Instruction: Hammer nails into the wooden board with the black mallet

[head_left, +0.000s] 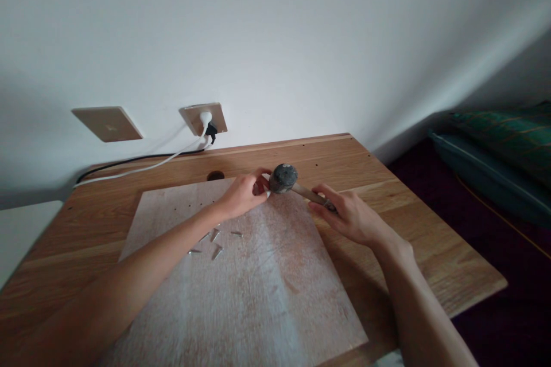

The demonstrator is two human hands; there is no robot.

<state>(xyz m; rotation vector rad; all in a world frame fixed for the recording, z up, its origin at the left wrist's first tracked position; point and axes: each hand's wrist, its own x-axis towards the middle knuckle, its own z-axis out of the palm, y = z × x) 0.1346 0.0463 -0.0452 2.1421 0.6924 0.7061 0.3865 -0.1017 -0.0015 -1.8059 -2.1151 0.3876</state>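
My right hand [349, 215] grips the wooden handle of a hammer [284, 178], whose dark round head hovers just over the far edge of a pale plywood board [267, 292]. My left hand [243, 192] is pinched shut right beside the hammer head, near the board's far edge; what its fingertips hold is too small to make out. Several loose nails [214, 243] lie on the board beneath my left forearm.
The board rests on a wooden desk [430, 241] against a white wall. A round cable hole [216, 175] sits behind the board. White and black cables run to a wall socket [204, 117]; a blank wall plate [107, 123] is to the left. Bedding [499, 155] lies at right.
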